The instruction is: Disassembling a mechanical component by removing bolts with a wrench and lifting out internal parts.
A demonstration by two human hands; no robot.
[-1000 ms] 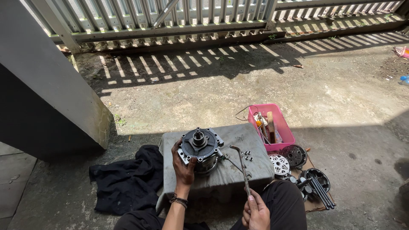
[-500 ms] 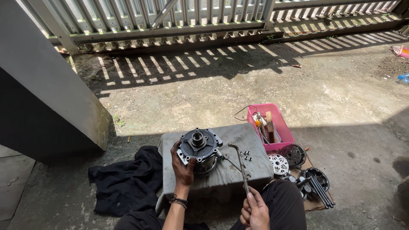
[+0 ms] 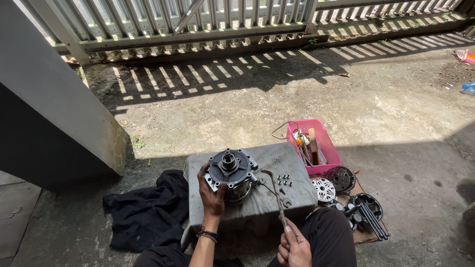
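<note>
A round dark metal machine part (image 3: pixel 230 168) with a central shaft stands on a cloth-covered block (image 3: pixel 277 160) in front of me. My left hand (image 3: pixel 212 190) grips its near left side. My right hand (image 3: pixel 293 244) holds the lower end of a long bent metal wrench (image 3: pixel 276 193), whose far end points at the part's right side. Several small bolts (image 3: pixel 284 179) and a small spanner (image 3: pixel 285 200) lie on the cloth beside the wrench.
A pink tray (image 3: pixel 316 143) of tools stands right of the block. Round metal discs (image 3: pixel 332 184) and black rods (image 3: pixel 372 217) lie on cardboard by my right knee. A black cloth (image 3: pixel 143 207) lies left. A grey pillar (image 3: pixel 54 118) rises at left; a metal fence (image 3: pixel 208 22) runs behind.
My right hand has shifted slightly right and lower with the wrench. My left hand stays on the machine part.
</note>
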